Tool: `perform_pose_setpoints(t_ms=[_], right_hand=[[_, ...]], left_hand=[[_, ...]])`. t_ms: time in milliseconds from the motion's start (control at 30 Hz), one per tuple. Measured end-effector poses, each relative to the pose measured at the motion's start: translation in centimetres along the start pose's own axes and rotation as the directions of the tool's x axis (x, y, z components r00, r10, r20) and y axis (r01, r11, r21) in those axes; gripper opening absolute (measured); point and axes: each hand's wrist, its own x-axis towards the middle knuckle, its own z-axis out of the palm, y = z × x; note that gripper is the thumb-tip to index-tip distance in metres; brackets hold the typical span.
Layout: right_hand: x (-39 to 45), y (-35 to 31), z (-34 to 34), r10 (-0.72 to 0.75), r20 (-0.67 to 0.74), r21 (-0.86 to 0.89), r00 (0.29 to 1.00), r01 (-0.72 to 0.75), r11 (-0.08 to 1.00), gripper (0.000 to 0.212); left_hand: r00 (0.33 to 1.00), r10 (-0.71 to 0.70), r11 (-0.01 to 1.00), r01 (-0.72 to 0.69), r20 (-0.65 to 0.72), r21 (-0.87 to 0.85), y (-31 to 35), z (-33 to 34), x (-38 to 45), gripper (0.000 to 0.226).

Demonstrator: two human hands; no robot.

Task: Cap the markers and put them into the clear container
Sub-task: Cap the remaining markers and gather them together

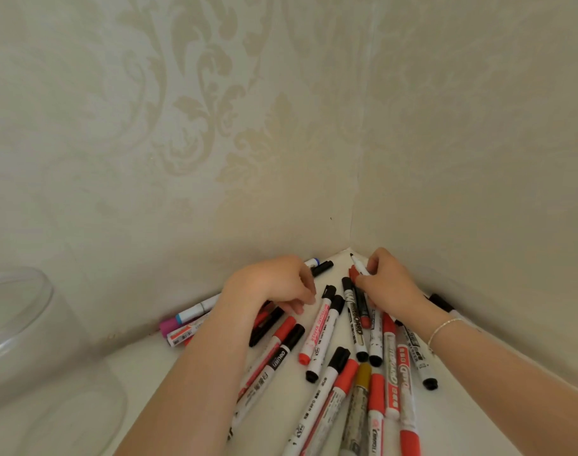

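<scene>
I'm looking into a corner where two walls meet. Both carry pale cream wallpaper (195, 103) with a large damask leaf pattern in a slightly darker beige. The corner seam (358, 179) runs down to a white tabletop (143, 366) pushed against both walls. Light is soft and even, without hard shadows.

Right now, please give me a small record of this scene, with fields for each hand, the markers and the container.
left hand: left hand rests on the marker pile, fingers curled; whether it grips anything cannot be told
right hand: right hand holds an uncapped marker, tip pointing to the wall corner
markers: many, mostly red or black caps, lying loose on the white table
container: clear container stands at the far left, apart from the pile; no marker seen inside
</scene>
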Motion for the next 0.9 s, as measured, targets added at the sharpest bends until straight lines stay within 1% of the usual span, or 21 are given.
perform_pose_setpoints(t_ms=[67,133,233,333,400,467,533,567,633,733,833,900], right_hand=[[-0.2,-0.4,0.0,-0.006,0.011,0.010,1.000,0.006,1.000,0.020],[-0.4,-0.9,0.2,-0.021,0.025,0.031,0.999,0.020,0.999,0.020],[-0.9,-1.9,0.8,-0.029,0.077,0.160,0.997,0.016,0.987,0.022],[-1.1,-2.9,1.7,-0.049,0.112,0.335,0.992,0.009,0.942,0.024],[-1.1,-3.2,2.3,-0.102,0.125,0.371,0.987,0.049,0.927,0.027],[-1.0,-3.2,2.9,-0.181,0.169,0.343,0.969,0.114,0.932,0.029],[-1.1,-3.2,3.4,-0.225,0.221,0.251,0.949,0.168,0.953,0.028],[-1.2,-3.1,3.4,-0.235,0.225,0.201,0.946,0.191,0.961,0.028],[-1.0,-2.9,3.3,-0.237,0.186,0.119,0.954,0.218,0.969,0.029],[-0.6,-2.7,2.8,-0.227,0.117,0.066,0.967,0.220,0.973,0.028],[-0.5,-2.7,2.6,-0.213,0.078,0.049,0.974,0.209,0.977,0.027],[-0.6,-2.7,2.9,-0.218,0.051,0.064,0.975,0.215,0.975,0.026]], left_hand=[[0.998,-0.010,1.000,0.010,-0.058,0.006,-0.5,-1.1,-0.6,0.009],[0.990,-0.047,0.998,0.051,-0.129,0.026,-1.2,-2.3,-1.3,0.009],[0.968,-0.137,0.983,0.159,-0.211,0.091,-2.2,-3.6,-2.1,0.014],[0.948,-0.229,0.946,0.270,-0.219,0.177,-2.9,-4.0,-2.2,0.020],[0.946,-0.265,0.941,0.296,-0.184,0.166,-3.1,-3.8,-1.9,0.023],[0.953,-0.279,0.944,0.295,-0.118,0.147,-3.1,-3.4,-1.6,0.026],[0.960,-0.271,0.953,0.277,-0.067,0.126,-3.0,-3.0,-1.4,0.027],[0.965,-0.258,0.959,0.262,-0.054,0.111,-2.9,-2.9,-1.4,0.027],[0.971,-0.228,0.966,0.236,-0.076,0.105,-2.7,-2.9,-1.5,0.027],[0.969,-0.214,0.968,0.228,-0.125,0.103,-2.9,-3.5,-1.8,0.024],[0.963,-0.241,0.963,0.253,-0.122,0.096,-3.3,-4.1,-2.3,0.025],[0.966,-0.242,0.964,0.250,-0.085,0.094,-3.3,-4.1,-2.4,0.028]])
